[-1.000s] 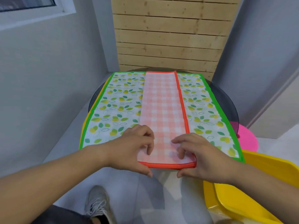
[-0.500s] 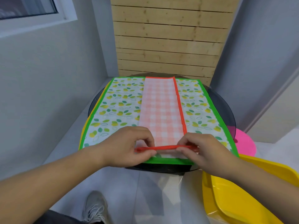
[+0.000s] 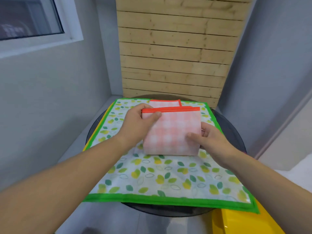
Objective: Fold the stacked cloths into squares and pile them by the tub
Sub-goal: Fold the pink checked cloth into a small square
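Centre frame: left hand (image 3: 138, 125) and right hand (image 3: 213, 141) pinch checked cloth (image 3: 172, 132), half-folded. Leaf-print cloth (image 3: 160, 179) beneath unfolded; no pile seen.

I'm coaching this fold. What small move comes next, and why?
Probably lay the lifted hem onto the far hem: the left hand pinches the checked cloth by its orange edge, short of the far end, while the right hand holds its side.

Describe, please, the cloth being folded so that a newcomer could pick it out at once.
Find the round dark table before the wooden slat wall; a leaf-print cloth with a green border lies across it. On that lies the pink checked cloth, held by the left hand and right hand. Only it has an orange hem.
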Action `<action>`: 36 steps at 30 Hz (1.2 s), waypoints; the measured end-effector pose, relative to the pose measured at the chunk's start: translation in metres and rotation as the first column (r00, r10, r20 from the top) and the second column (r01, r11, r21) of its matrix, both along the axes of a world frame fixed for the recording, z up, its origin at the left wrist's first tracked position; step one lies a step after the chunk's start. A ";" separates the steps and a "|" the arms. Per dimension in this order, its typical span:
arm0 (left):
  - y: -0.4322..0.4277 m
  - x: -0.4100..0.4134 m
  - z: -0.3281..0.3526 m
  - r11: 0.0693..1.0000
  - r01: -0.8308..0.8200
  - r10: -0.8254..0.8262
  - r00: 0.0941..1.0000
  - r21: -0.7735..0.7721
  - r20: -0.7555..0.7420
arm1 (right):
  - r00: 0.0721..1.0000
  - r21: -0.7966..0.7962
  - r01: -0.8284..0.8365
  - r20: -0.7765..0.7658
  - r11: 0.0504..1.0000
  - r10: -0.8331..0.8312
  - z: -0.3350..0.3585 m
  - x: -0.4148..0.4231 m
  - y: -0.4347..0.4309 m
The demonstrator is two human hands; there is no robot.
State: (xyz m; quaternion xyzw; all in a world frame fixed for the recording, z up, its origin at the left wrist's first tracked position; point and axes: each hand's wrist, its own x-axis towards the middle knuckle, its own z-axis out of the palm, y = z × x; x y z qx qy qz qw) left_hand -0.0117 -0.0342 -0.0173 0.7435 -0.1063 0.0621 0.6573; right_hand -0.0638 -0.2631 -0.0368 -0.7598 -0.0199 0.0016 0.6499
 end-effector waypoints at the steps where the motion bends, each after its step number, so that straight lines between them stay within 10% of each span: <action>1: -0.003 0.009 -0.002 0.999 -0.031 0.030 0.999 -0.021 -0.044 | 1.000 -0.061 0.013 -0.024 0.998 -0.015 -0.007 0.007 -0.001; 9: 0.009 0.030 -0.030 0.940 0.111 0.047 0.895 0.322 -0.444 | 0.974 -0.236 0.185 -0.088 0.954 -0.210 -0.031 0.033 0.001; 36: 0.015 -0.001 -0.033 0.748 0.302 -0.045 0.912 0.591 -0.409 | 0.981 -0.658 -0.087 -0.186 0.748 -0.050 -0.017 0.006 -0.001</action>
